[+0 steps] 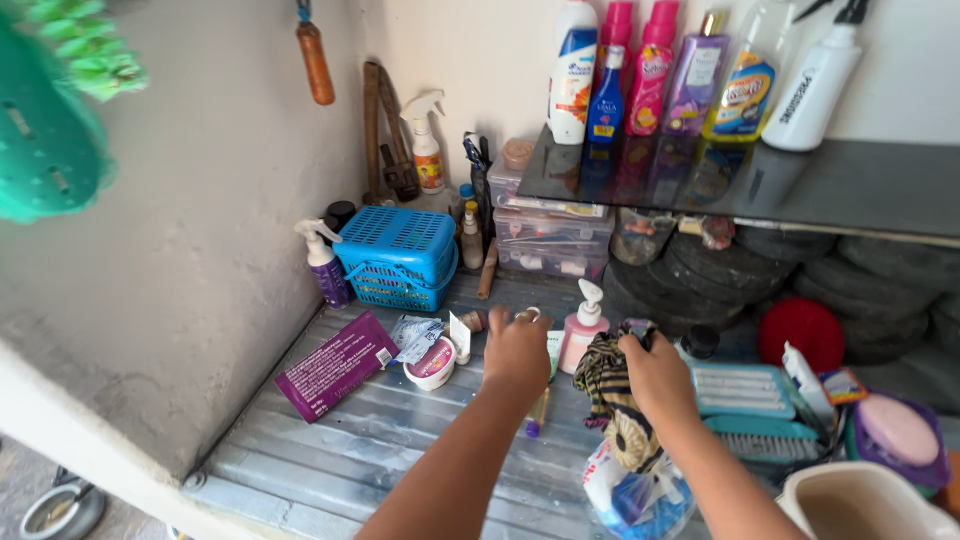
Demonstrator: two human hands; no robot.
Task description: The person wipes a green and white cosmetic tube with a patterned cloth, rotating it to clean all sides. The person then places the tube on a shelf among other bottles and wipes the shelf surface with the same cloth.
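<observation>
On the corrugated metal shelf (330, 450) below the dark ledge of bottles (860, 185), both hands work among a clutter of toiletries. The left hand (517, 352) reaches forward, palm down and fingers curled over small items beside the pink pump bottle (583, 325); whether it has closed on anything I cannot tell, since its fingertips are hidden. The right hand (658, 378) grips the top of a striped dark cloth (612, 385), fingers bunched into the fabric, which lies just right of the pump bottle and above a plastic bag (635, 495). Handling this well likely means lifting the cloth straight up so it does not drag the pump bottle or the white round jar (433, 363) over. Both forearms extend from the lower edge, wrists roughly level, the right one slightly bent down. A blue basket (397, 255) sits well behind.
</observation>
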